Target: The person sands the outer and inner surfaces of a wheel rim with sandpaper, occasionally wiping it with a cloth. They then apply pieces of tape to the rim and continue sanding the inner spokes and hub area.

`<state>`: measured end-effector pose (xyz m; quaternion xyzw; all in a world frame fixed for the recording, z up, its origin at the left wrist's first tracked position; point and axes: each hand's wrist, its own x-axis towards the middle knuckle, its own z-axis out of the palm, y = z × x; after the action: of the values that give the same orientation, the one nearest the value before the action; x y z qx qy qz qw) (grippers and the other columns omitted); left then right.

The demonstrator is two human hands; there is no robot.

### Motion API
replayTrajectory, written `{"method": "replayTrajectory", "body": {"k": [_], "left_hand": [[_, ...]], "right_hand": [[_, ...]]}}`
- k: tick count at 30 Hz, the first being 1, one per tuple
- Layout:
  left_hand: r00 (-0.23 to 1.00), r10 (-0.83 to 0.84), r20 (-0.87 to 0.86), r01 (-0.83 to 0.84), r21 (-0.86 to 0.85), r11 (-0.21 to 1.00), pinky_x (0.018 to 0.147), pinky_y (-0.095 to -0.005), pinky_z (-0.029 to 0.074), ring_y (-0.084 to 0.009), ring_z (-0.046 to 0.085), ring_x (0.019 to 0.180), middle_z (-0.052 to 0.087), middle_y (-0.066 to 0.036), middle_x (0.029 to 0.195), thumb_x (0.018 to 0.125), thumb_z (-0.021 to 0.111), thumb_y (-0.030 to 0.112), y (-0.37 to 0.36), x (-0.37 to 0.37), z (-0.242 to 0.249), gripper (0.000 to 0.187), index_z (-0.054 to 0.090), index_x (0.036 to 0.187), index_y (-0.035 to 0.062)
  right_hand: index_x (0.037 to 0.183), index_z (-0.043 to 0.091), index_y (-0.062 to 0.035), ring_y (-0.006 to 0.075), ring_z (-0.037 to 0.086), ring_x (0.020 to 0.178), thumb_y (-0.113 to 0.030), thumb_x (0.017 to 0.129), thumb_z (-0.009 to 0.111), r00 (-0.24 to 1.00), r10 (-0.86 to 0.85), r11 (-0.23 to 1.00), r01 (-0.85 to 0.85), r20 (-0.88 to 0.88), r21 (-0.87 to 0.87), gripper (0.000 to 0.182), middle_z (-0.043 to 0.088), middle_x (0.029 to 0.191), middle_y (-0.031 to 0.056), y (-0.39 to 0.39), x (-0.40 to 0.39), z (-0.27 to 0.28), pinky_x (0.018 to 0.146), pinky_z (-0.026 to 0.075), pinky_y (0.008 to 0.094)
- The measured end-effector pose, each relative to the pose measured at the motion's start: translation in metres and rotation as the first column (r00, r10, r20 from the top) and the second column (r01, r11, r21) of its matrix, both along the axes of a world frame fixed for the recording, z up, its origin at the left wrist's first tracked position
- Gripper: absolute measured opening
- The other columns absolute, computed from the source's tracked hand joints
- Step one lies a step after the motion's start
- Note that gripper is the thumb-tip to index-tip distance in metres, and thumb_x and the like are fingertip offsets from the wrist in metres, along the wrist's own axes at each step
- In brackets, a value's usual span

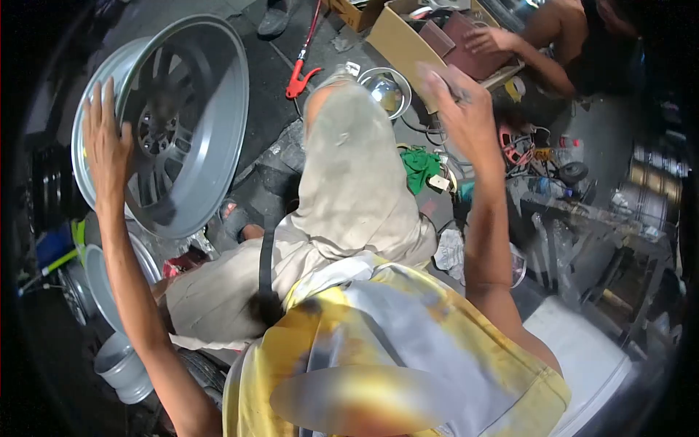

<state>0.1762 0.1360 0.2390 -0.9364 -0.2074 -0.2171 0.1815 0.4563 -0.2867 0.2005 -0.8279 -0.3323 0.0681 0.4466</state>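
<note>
A large silver alloy wheel rim (234, 138) stands upright at the left, its spokes dark inside the wide barrel. My left hand (107, 138) lies against the barrel's outer side, fingers stretched out and flat on the metal. My right hand (460, 109) is raised in the air at the right of my knee, slightly blurred. Its fingers look apart, and I see nothing in it. Below and beyond that hand are a cardboard box (397, 40) and a round shiny metal bowl-like piece (386, 91).
A red air blow gun (297, 80) hangs on its hose beyond my knee. A green cloth (420, 169) lies to its right. More rims (120, 364) stand at lower left. Another person's hand (489, 40) rests on a brown piece at the box. A metal frame (611, 240) stands right.
</note>
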Motion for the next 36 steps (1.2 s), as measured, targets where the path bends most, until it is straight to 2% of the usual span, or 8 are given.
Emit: {"method": "replayTrajectory", "body": {"k": [4,6,8,10,13,21,27,36], "left_hand": [[0.996,-0.065,-0.067,0.066,0.017,0.998,0.119,-0.0475,0.025,-0.037,0.027,0.145,0.03,-0.012,0.158,0.073,0.063,-0.007,-0.068,-0.01,0.019,0.088,0.034,0.152,0.0183],[0.995,-0.08,-0.065,0.078,-0.024,0.997,0.118,-0.0481,0.025,-0.0366,0.028,0.144,0.034,-0.013,0.155,0.072,0.062,-0.009,-0.102,-0.013,0.019,0.083,0.04,0.148,0.0146],[0.965,-0.226,-0.135,0.186,-0.26,0.948,0.114,-0.0459,0.032,-0.0361,0.04,0.138,0.046,-0.016,0.145,0.074,0.061,-0.006,-0.123,-0.02,0.002,0.068,0.05,0.14,0.0075],[0.935,-0.151,-0.32,-0.024,-0.485,0.874,0.105,-0.0441,0.042,-0.0354,0.053,0.124,0.058,-0.018,0.129,0.078,0.062,0.001,-0.126,-0.041,-0.043,0.051,0.057,0.129,0.0022],[0.775,-0.016,-0.631,-0.343,-0.442,0.829,0.096,-0.0434,0.047,-0.0344,0.059,0.111,0.062,-0.018,0.116,0.08,0.066,0.015,-0.125,-0.064,-0.092,0.041,0.062,0.118,0.0012],[0.205,0.223,-0.953,-0.481,0.1,0.871,0.107,-0.0628,0.03,-0.0401,0.052,0.121,0.063,-0.017,0.118,0.08,0.064,0.027,-0.089,-0.15,-0.186,0.046,0.063,0.118,0.0],[-0.086,0.215,-0.973,-0.519,0.228,0.824,0.112,-0.061,0.024,-0.0446,0.035,0.138,0.032,-0.026,0.153,0.092,0.051,0.03,-0.116,-0.124,-0.183,0.069,0.033,0.147,-0.0049],[0.278,0.059,-0.959,-0.534,-0.103,0.839,0.113,-0.0556,0.026,-0.0423,0.038,0.135,0.042,-0.026,0.145,0.086,0.061,0.035,-0.119,-0.152,-0.21,0.062,0.05,0.135,-0.0011]], "right_hand": [[0.099,0.069,0.003,0.0438,0.064,0.092,-0.025,0.092,0.06,0.975,-0.1,0.835,0.19,0.198,-0.517,0.031,0.067,0.098,0.0262,-0.102,0.022,-0.095,0.081,0.051,0.0485],[0.093,0.067,0.0058,0.0456,0.064,0.093,-0.028,0.09,0.062,0.99,-0.13,0.651,0.127,0.054,-0.749,0.034,0.066,0.096,0.0305,-0.14,0.016,-0.151,0.082,0.051,0.0512],[0.092,0.067,0.0073,0.0468,0.064,0.093,-0.03,0.088,0.064,0.986,-0.15,0.592,0.028,-0.075,-0.805,0.037,0.066,0.095,0.0319,-0.174,0.001,-0.217,0.083,0.051,0.0524],[0.092,0.068,0.0053,0.0443,0.065,0.096,-0.025,0.086,0.066,0.975,-0.149,0.624,-0.039,-0.167,-0.781,0.031,0.067,0.095,0.0299,-0.193,-0.023,-0.259,0.086,0.051,0.0491],[0.098,0.069,0.0023,0.0431,0.065,0.097,-0.034,0.085,0.068,0.953,-0.107,0.685,-0.135,-0.282,-0.716,0.038,0.067,0.1,0.0286,-0.235,-0.04,-0.358,0.086,0.052,0.0488],[0.109,0.069,0.0001,0.0377,0.065,0.104,-0.04,0.083,0.071,0.859,-0.317,0.815,0.03,-0.402,-0.578,0.048,0.067,0.108,0.0263,-0.159,-0.062,-0.311,0.092,0.05,0.0446],[0.121,0.053,0.0064,0.0429,0.061,0.108,-0.045,0.078,0.074,0.82,-0.424,0.747,0.078,-0.384,-0.66,0.07,0.066,0.109,0.0286,-0.103,-0.089,-0.326,0.094,0.048,0.0465],[0.115,0.058,0.0014,0.0422,0.063,0.104,-0.041,0.072,0.079,0.802,-0.048,0.871,-0.258,-0.595,-0.417,0.064,0.066,0.107,0.0272,-0.115,-0.101,-0.338,0.089,0.05,0.0475]]}}
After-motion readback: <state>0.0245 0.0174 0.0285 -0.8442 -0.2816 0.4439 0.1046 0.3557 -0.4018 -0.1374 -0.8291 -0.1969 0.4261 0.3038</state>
